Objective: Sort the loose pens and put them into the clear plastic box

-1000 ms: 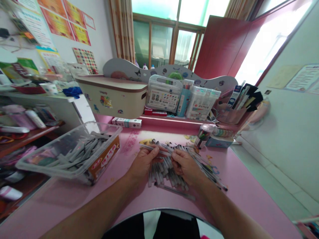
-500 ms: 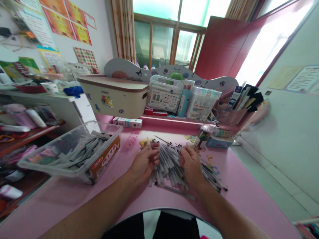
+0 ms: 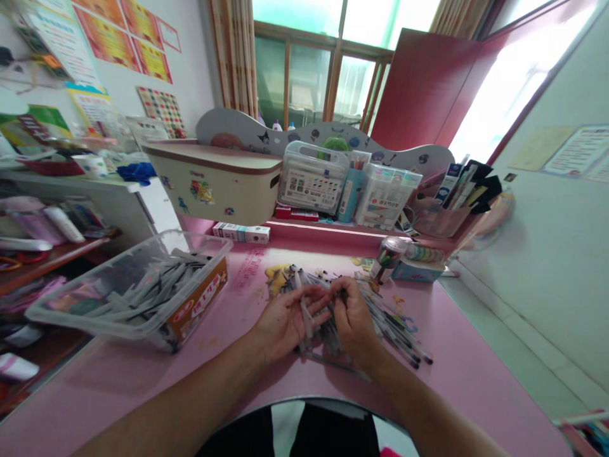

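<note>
A heap of translucent pens with dark tips (image 3: 390, 324) lies on the pink desk (image 3: 228, 374). Over the heap's left part is my left hand (image 3: 290, 320), palm turned up, with a translucent pen (image 3: 306, 314) lying across its fingers. My right hand (image 3: 352, 317) is closed over the middle of the heap, its fingertips pressed together by the left fingertips; what it pinches is too small to make out. At the left stands a clear plastic box (image 3: 128, 324) with many similar pens inside.
A cream lidded bin (image 3: 214, 187), a marker case (image 3: 313, 181) and a pen holder (image 3: 440, 212) stand on the back shelf. Below at the right are a clear pen cup (image 3: 387, 259) and a blue box (image 3: 417, 270).
My left hand has turned its palm up and spread its fingers. My right hand has moved left, so the two hands now meet above the heap.
</note>
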A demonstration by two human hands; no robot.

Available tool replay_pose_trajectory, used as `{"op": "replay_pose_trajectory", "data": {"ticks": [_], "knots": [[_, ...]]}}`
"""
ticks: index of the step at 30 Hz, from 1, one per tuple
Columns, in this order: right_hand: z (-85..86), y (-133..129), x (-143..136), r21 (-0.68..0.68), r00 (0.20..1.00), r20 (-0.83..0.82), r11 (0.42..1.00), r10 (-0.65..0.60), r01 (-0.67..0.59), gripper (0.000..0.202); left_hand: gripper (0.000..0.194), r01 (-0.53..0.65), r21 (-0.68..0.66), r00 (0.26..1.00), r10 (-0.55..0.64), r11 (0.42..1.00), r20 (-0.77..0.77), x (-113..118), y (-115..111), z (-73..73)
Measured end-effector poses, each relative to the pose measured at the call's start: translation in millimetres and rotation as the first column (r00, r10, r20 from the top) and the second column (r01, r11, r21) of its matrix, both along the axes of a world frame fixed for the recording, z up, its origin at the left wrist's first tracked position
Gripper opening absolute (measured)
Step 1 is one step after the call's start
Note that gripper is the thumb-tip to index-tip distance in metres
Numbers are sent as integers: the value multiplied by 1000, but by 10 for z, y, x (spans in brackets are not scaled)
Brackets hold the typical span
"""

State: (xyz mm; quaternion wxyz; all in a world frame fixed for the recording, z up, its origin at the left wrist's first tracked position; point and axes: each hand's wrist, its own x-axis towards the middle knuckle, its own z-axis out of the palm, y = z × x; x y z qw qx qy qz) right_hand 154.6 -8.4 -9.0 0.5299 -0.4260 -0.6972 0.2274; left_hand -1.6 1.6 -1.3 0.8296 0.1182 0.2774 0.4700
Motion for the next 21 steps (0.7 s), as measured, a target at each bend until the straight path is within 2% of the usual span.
{"op": "replay_pose_trajectory", "data": {"ticks": [5,11,17,21], "knots": [[-22,-29,-17,131,994,108,991,-21,7,24,21,13,-46,1000,-12,999,24,78,-37,19],[-126,5,-4,112,952,292,985,93,-130,42,34,-18,-85,997,25,996,75,120,-80,52],[-108,2,2,103,902,421,983,98,-155,53,31,-71,-92,995,78,993,67,116,-67,26],[-101,-4,20,119,922,381,986,63,-117,51,31,-41,-57,998,44,998,41,118,-63,22]]}}
